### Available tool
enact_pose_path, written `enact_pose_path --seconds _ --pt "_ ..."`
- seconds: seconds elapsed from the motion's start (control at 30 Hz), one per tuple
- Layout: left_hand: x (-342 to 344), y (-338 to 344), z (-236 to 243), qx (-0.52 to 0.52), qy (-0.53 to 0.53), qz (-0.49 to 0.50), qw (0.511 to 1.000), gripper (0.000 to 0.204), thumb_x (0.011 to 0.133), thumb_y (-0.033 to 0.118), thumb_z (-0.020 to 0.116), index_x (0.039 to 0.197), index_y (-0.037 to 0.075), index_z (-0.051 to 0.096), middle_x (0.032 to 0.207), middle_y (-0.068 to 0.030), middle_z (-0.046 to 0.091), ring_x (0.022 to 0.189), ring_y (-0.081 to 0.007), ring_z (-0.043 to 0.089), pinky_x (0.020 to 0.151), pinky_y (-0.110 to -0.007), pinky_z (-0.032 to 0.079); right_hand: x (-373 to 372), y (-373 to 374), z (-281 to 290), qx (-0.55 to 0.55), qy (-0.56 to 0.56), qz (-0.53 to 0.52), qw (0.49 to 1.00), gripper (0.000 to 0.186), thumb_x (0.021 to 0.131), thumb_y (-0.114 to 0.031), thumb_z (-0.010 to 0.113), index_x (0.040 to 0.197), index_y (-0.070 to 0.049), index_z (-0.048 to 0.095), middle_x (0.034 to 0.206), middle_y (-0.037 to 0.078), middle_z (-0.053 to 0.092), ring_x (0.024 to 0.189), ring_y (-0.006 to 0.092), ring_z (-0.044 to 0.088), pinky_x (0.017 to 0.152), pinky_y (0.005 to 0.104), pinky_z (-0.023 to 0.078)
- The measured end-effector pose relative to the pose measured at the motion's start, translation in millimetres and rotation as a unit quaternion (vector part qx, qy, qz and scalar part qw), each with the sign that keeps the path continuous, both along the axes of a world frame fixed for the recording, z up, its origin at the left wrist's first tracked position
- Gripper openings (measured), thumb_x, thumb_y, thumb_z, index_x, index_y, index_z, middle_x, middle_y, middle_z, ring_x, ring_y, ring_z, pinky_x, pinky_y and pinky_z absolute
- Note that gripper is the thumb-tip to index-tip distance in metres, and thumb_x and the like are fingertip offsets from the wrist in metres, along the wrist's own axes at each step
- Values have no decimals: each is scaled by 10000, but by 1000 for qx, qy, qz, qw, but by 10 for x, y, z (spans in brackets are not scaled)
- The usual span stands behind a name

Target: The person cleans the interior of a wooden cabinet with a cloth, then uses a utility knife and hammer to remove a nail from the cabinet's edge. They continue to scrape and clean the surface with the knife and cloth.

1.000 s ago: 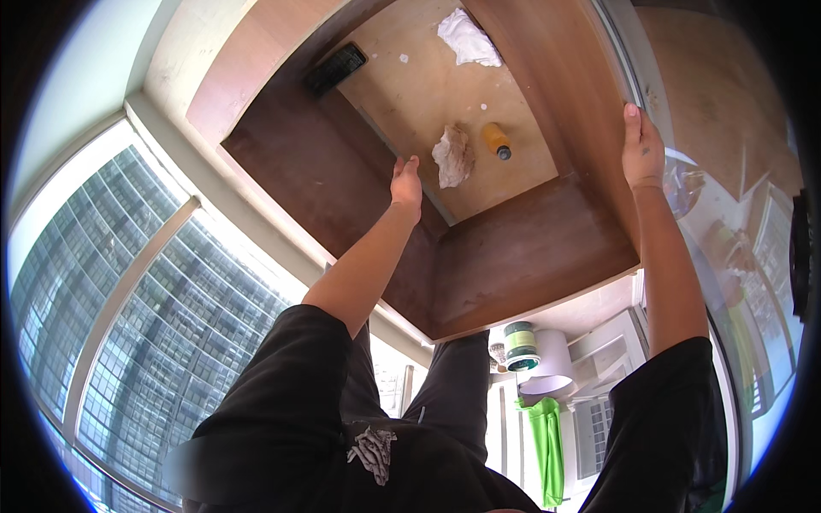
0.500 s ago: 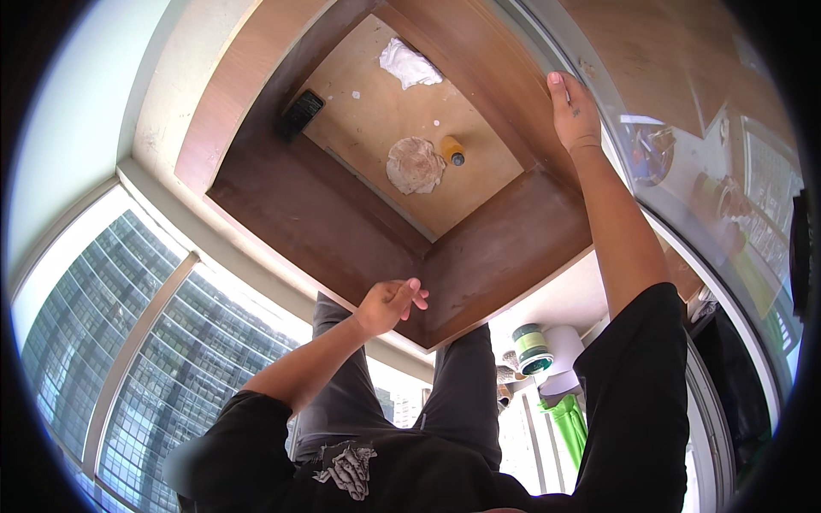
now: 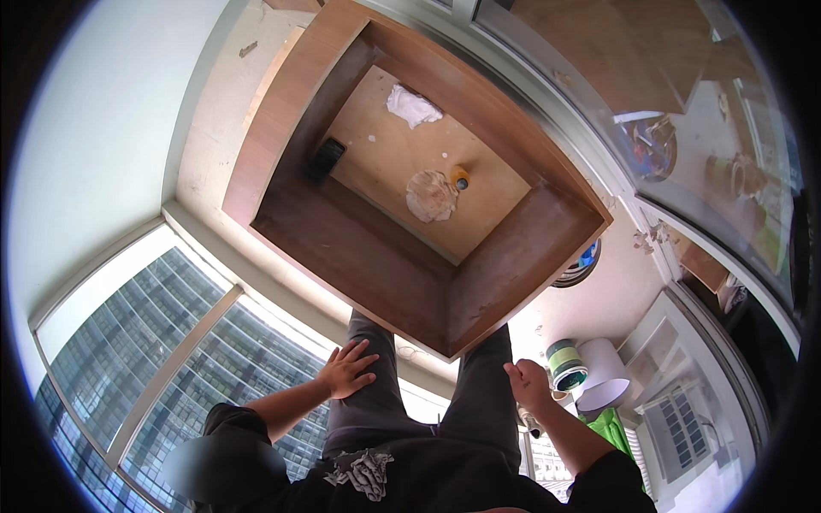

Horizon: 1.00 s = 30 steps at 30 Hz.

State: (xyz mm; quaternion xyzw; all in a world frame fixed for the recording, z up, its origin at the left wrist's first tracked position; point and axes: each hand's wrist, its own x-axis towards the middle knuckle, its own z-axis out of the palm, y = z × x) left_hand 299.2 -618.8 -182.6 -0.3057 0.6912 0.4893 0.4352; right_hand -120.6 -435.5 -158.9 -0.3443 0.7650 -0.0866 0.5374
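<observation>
My left hand [image 3: 349, 369] lies open on my left thigh, fingers spread, with nothing in it. Beside my right thigh, my right hand [image 3: 529, 385] is curled closed and shows nothing held. In front of my legs stands an open brown wooden box [image 3: 351, 248], like a cabinet body, touched by neither hand. Inside it are a crumpled white cloth [image 3: 414, 106], a black block-like object [image 3: 327, 159] against the left wall, a rumpled beige cloth [image 3: 431, 196] and a small orange-yellow bottle [image 3: 457, 173] with a dark cap.
Right of my legs stand a green can [image 3: 566, 363], a white cylindrical container [image 3: 603, 374] and something bright green [image 3: 609, 427]. A round dark-rimmed container [image 3: 580, 272] shows past the box's right corner. Glass panels [image 3: 684, 103] border the right, a large window [image 3: 162, 342] the left.
My right hand has left the box's right rim and dropped beside my right thigh, curling closed. My left hand has moved from the near corner onto my left thigh. The view has shifted.
</observation>
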Motion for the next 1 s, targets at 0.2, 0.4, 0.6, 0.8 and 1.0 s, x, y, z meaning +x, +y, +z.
enact_pose_path --seconds 0.2,0.4,0.6,0.8,1.0 --pt "1082 293 -596 0 -323 253 912 752 1053 619 299 1633 145 232 1670 -215 239 1510 -401 312 1204 -549 266 421 1411 365 475 -204 -425 743 567 1042 -554 495 1338 -78 582 1200 80 661 976 195 626 819 403 530" --pt "-100 428 -310 -5 -306 333 892 528 1029 460 516 1403 89 565 1350 -265 602 1343 -399 529 1117 -458 418 453 1139 -162 436 -185 -338 814 1096 878 -814 518 1399 150 489 1307 287 630 1209 360 635 1055 435 485" --pt "-707 -73 -142 77 -150 152 974 421 949 441 657 1139 70 716 1321 -180 636 1327 -413 518 1091 -490 440 609 841 -91 352 -83 -140 922 1182 822 -766 641 1514 125 287 1457 396 431 1328 481 519 1067 489 474" --pt "9 468 -374 -219 -21 153 963 551 949 495 649 1218 14 657 1316 -225 640 1270 -426 571 1068 -482 454 625 671 -6 326 -72 29 942 1147 797 -732 692 1651 -226 117 1515 460 246 1351 571 446 1082 543 458" --pt "6 348 -827 -85 -346 331 874 665 954 520 627 1394 27 554 1366 -290 597 1349 -422 520 1097 -483 431 615 769 -222 309 -56 -43 949 1219 779 -703 729 1654 -180 60 1448 423 349 1289 558 504 1045 535 491"
